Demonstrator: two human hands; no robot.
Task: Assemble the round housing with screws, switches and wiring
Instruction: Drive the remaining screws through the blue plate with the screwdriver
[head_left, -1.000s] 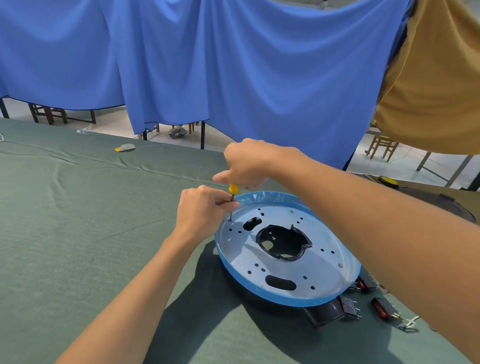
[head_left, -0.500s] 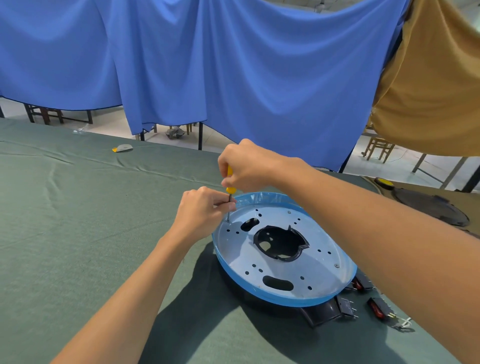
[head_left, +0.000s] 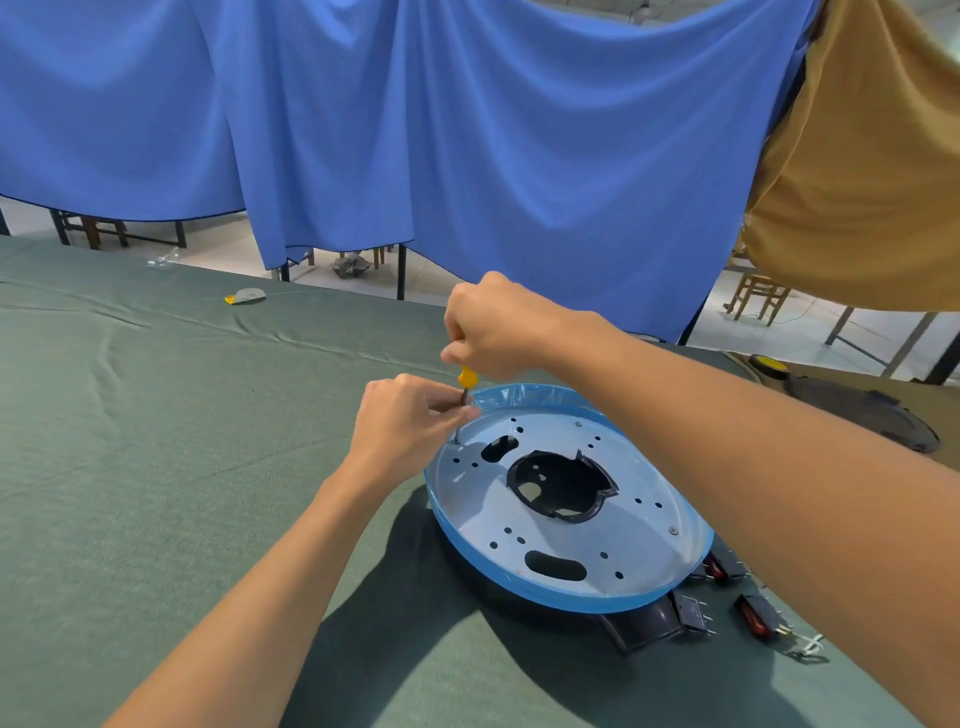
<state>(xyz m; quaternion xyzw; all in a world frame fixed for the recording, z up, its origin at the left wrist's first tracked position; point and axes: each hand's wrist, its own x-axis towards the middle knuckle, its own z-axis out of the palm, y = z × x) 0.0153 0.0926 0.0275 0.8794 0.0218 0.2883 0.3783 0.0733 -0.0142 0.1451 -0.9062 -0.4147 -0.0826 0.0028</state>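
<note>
Nearest the camera, both bare forearms reached forward over the bench (head_left: 156, 467), which was draped in a dull green cloth. At the near right edge of the round housing (head_left: 566, 499) lay several small black switches (head_left: 693, 613) with metal pins, two of them showing red. A scrap of white wire (head_left: 810, 647) lay beside the outermost one.

The housing sat flat on the cloth, right of centre. Its pale perforated plate faced up, ringed by a blue rim, with a dark irregular opening in the middle and a dark base showing underneath. Two seated screws (head_left: 673, 530) showed on the plate, one near the right rim and one near the far rim.

At the housing's far left edge, the left hand (head_left: 402, 426) pinched the metal shaft of a screwdriver (head_left: 466, 376) between thumb and fingertips. The tip stood upright in a hole just inside the rim. Directly above, the right hand (head_left: 498, 327) was curled round the top of the yellow handle, with only the handle's lower end showing beneath the fist.

Farther back on the cloth lay a small grey and yellow object (head_left: 245, 296). Off to the far right rested a dark round part (head_left: 862, 415) with a yellow cap (head_left: 769, 362) beside it. Beyond the bench hung a blue curtain (head_left: 467, 130) and a tan cloth (head_left: 857, 182), with a wooden chair (head_left: 761, 296) under it.
</note>
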